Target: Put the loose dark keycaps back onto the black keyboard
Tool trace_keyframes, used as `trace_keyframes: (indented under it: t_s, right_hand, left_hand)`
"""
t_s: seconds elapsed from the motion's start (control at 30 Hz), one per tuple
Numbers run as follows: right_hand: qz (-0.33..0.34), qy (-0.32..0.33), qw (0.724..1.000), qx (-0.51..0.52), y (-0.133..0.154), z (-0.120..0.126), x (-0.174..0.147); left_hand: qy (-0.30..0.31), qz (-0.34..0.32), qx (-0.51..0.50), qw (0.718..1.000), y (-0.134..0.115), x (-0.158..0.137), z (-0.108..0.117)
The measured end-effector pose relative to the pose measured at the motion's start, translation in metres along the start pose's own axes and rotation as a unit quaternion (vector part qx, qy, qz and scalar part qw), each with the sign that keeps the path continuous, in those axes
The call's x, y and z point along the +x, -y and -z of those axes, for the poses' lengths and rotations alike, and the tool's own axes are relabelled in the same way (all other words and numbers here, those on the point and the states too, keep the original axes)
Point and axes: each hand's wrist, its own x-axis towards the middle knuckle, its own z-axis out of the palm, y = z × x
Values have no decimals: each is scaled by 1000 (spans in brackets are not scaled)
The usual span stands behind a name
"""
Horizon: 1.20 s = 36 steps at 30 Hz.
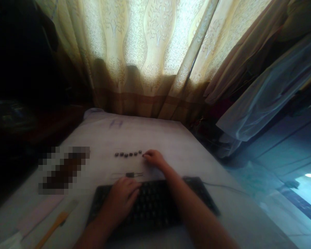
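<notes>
A black keyboard [155, 207] lies on the cloth-covered surface. Over its left part rests my left hand [124, 195], fingers stretched out and lying on the upper keys. Just beyond those fingers is a small tool with a dark middle and thin wire ends [130, 175], like a keycap puller. Farther back, several small dark keycaps [131, 154] form a row. My right hand [154, 158] reaches across the keyboard to the row's right end, thumb and fingers pinched together. A tiny dark spot shows at its fingertips; whether it is a held piece is unclear.
To the left lie a yellow-handled brush [54, 224], a pink strip [40, 212] and a pixelated brown item [64, 169]. The keyboard's cable [225, 186] runs right. Patterned curtains [155, 52] hang behind the white cloth [150, 135]; clothes [269, 93] hang at right.
</notes>
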Motion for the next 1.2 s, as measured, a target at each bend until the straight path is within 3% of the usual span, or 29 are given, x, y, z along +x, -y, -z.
trace_keyframes:
  t_s: [0.13,0.27,0.53,0.67,0.8,1.0,1.2]
  right_hand:
    - [21,53,995,84,3,5,-33]
    - [29,111,965,234,8,11,-71]
    - [8,141,931,336,13,7,-105]
    - [15,140,936,323,11,3,-108]
    - [63,134,943,299,10,2,-113]
    - [132,9,981,143,9,7,-113]
    - [153,-27,985,70,2,9,-110]
  left_hand:
    - [-47,53,-14,997,0,1,-2]
    - [-95,107,-26,989,1,1,-2]
    - [-90,16,-30,995,-7,2,3]
    - [-95,14,-32,995,-9,3,6]
    - [-97,37,-24,994,-10,4,7]
    - [-106,58,-31,992,-7,3,5]
    - [-107,66,16,992,1,3,9]
